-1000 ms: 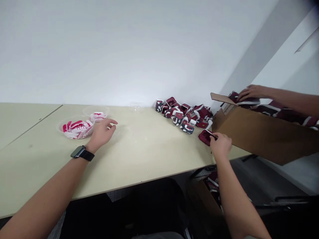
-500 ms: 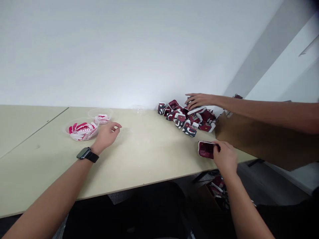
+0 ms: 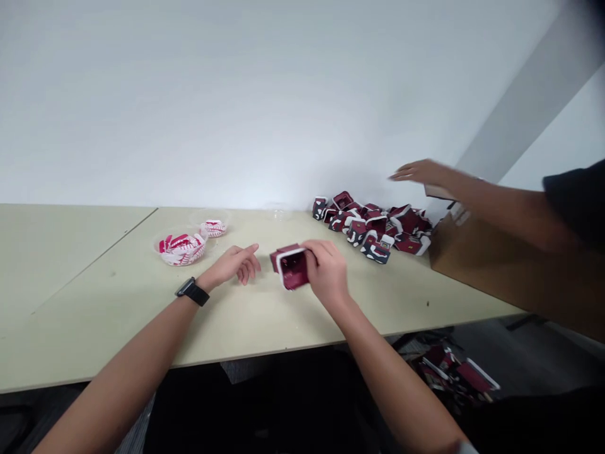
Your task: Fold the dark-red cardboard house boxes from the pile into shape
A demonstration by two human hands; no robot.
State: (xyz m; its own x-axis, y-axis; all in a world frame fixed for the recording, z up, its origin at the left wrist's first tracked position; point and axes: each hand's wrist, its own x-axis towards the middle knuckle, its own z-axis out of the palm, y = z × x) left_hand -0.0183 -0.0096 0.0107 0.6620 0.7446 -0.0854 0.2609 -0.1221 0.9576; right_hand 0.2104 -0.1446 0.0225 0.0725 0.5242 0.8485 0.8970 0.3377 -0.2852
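My right hand (image 3: pixel 328 272) pinches maroon box (image 3: pixel 293 272) one-sided; left hand (image 3: pixel 235 264) half-curled, empty. Light grip should spare the walls.

The pile of cases (image 3: pixel 358 232) is maroon with white-splotched dark patches. Left of the pile, one case (image 3: pixel 295 272) is maroon, white-rimmed; farther left, white pieces (image 3: pixel 188 252) carry red lines. Right of it, the box (image 3: pixel 477 261) is brown.

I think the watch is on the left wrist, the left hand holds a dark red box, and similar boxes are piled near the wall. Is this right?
No: the head view shows the dark red box in the right hand, not the left hand. The watch is on the left wrist, and similar boxes are piled near the wall.
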